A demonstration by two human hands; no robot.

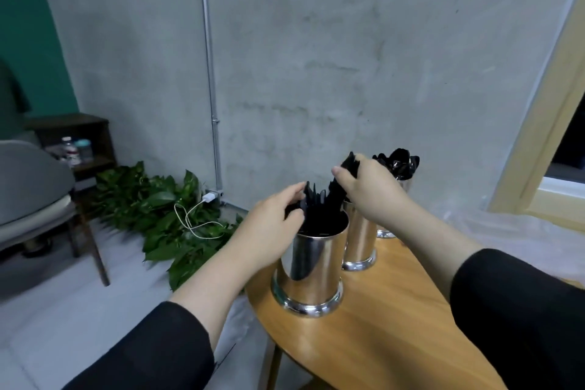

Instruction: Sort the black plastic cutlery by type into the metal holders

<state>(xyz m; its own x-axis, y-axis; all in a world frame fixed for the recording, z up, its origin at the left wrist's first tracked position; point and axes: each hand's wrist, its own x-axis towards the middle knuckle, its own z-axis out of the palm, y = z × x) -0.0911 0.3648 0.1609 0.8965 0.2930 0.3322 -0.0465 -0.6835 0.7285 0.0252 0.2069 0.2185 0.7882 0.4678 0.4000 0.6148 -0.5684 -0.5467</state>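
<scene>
Three shiny metal holders stand in a row on a wooden table (389,336). The near holder (308,275) is full of black plastic cutlery (316,204). My left hand (272,218) curls round pieces at that holder's left rim. My right hand (367,187) pinches a small bunch of black cutlery (349,165) above the middle holder (359,241); their type is too blurred to tell. The far holder (387,233), mostly hidden behind my right hand, holds black spoons (399,160).
A grey concrete wall rises just behind the table. Green leafy plants (164,212) and a white charger cable (196,218) lie on the floor to the left. A grey chair (34,199) and a dark shelf (79,142) stand further left. A window frame (538,142) is at right.
</scene>
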